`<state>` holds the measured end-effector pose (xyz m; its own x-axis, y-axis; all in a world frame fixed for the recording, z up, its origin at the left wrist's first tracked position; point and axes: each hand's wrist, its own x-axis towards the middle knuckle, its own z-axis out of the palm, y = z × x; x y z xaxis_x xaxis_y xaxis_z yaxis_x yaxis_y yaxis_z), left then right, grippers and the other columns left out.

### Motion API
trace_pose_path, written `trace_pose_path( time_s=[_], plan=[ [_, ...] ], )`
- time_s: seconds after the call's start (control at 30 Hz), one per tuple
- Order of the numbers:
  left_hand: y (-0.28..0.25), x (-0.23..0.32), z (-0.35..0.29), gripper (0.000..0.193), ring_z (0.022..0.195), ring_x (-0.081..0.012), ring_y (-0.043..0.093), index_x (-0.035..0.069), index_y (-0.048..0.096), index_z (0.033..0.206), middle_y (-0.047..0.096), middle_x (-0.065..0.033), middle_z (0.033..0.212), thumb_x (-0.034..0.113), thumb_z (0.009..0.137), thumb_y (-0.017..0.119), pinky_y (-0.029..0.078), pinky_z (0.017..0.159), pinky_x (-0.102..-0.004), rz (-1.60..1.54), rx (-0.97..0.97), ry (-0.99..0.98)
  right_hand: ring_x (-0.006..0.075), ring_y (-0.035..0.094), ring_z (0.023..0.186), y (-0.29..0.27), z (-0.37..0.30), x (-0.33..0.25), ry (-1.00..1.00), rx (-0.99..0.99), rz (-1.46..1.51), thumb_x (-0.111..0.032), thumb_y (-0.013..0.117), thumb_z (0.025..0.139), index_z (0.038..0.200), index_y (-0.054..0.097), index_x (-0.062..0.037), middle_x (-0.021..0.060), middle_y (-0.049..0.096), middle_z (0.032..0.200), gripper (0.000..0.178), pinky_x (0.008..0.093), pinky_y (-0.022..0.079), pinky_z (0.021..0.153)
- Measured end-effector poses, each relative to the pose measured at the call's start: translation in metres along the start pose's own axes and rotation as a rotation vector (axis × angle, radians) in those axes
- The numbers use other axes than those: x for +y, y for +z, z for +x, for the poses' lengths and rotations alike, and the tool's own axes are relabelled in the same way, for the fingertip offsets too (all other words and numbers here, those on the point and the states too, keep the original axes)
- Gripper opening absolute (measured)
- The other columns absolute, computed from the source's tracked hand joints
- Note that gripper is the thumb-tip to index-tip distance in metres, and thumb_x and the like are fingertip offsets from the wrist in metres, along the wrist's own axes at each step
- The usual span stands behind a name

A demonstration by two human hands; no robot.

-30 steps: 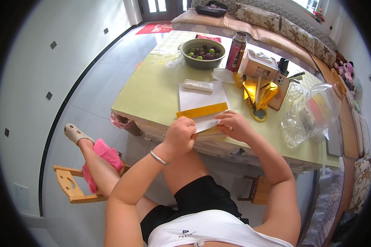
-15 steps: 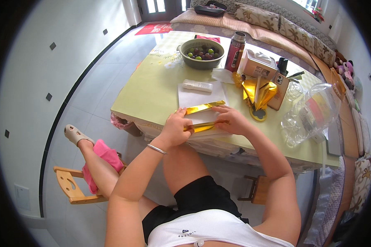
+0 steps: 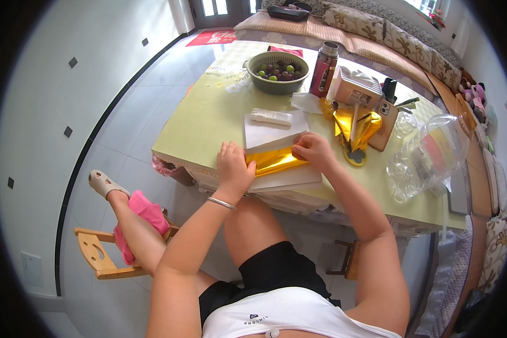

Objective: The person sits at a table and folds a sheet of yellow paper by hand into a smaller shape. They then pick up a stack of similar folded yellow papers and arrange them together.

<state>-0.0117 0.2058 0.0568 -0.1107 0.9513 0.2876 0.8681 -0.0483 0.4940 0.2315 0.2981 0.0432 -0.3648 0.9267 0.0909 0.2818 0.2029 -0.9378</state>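
The gold foil strip (image 3: 277,161) lies across white paper (image 3: 267,134) at the tabletop's (image 3: 200,127) near edge, probably for a smooth backing. The left hand (image 3: 235,169), fingers extended, touches its left end, likely steadying it; the right hand (image 3: 314,151) pinches its far right corner, seemingly keeping it taut. Farther off, a white oblong case (image 3: 271,117) rests on the paper.

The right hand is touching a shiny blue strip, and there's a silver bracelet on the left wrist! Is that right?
Not quite: the strip is gold, not blue, as the head view shows. The right hand is touching it, and the silver bracelet is on the left wrist.
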Motion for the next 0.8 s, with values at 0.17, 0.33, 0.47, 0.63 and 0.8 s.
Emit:
trace_pose_path(
  time_s=[0.17,0.33,0.47,0.63,0.8],
  plan=[
    [-0.003,0.018,-0.015,0.048,0.137,-0.0377,0.038,-0.002,0.055,0.122,0.046,-0.0237,0.142,0.02,0.081,0.069,0.024,0.115,-0.0512,0.124,0.234,0.58,0.0269,0.057,0.086,0.009,0.001,-0.005,-0.185,0.151,-0.359,-0.018,0.076,0.076,0.074,0.066,-0.0036,0.0066,0.064,0.084,0.017,0.0361,0.047,0.078],
    [0.024,0.031,-0.03,0.076,0.14,-0.0362,0.034,-0.003,0.045,0.138,0.041,-0.0239,0.146,0.049,0.086,0.063,0.022,0.115,-0.052,0.201,-0.155,0.598,0.0291,0.057,0.085,0.011,0.0,-0.006,-0.256,0.201,-0.452,-0.02,0.076,0.076,0.073,0.065,-0.0033,0.0082,0.063,0.082,0.02,0.0383,0.047,0.077],
    [0.026,0.032,-0.033,0.086,0.14,-0.0364,0.035,-0.006,0.043,0.139,0.041,-0.024,0.146,0.058,0.084,0.06,0.022,0.114,-0.0541,0.26,-0.096,0.562,0.0309,0.056,0.086,0.012,0.003,0.001,-0.171,0.26,-0.377,-0.019,0.075,0.077,0.073,0.064,-0.0019,0.0109,0.06,0.079,0.021,0.0395,0.047,0.077],
    [0.025,0.036,-0.029,0.09,0.139,-0.0368,0.035,-0.008,0.042,0.138,0.041,-0.0256,0.145,0.062,0.084,0.057,0.022,0.114,-0.0556,0.25,-0.075,0.54,0.033,0.057,0.087,0.013,0.001,0.003,-0.194,0.329,-0.408,-0.017,0.074,0.078,0.074,0.064,-0.0011,0.0129,0.06,0.081,0.019,0.0414,0.047,0.077],
    [0.026,0.033,-0.02,0.092,0.139,-0.0372,0.036,-0.01,0.043,0.137,0.042,-0.0265,0.144,0.065,0.084,0.055,0.024,0.113,-0.0552,0.28,-0.07,0.523,0.0344,0.057,0.088,0.014,0.004,-0.004,-0.189,0.31,-0.533,-0.018,0.072,0.079,0.074,0.063,-0.0018,0.014,0.06,0.085,0.019,0.0423,0.047,0.077]
  ],
)
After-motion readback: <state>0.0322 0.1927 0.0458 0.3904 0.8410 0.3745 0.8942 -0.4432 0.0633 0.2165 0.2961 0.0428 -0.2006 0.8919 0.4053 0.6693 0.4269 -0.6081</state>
